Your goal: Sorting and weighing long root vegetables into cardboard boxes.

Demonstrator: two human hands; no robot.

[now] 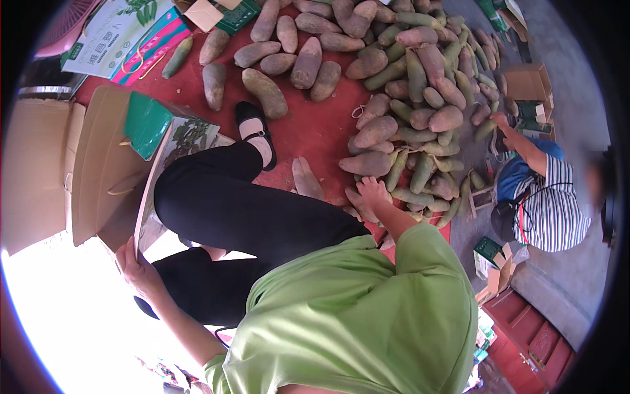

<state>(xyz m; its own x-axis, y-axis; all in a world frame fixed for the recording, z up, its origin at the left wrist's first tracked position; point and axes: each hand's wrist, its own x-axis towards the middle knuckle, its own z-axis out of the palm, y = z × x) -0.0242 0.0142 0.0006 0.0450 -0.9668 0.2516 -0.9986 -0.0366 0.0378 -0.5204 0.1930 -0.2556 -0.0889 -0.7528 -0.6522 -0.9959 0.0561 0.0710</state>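
Note:
My left hand [140, 270] is closed round the edge of a printed cardboard carton [148, 197] that stands beside my leg. My right hand [375, 192] reaches down to the near side of a large heap of long, thick, radish-like vegetables [377, 131], green and dusty brown. Its fingers are stretched out and slightly apart, touching the heap beside a brown vegetable [354, 198]. A pale vegetable [306, 178] lies alone on the red floor covering between my leg and the heap.
Several loose vegetables [265, 94] lie scattered beyond my shoe [256, 133]. Tall brown cardboard [98, 164] stands at left. A flat printed carton [118, 46] lies at the far left. Another person [545, 190] in a striped top bends over the heap's right side, near open boxes [528, 85].

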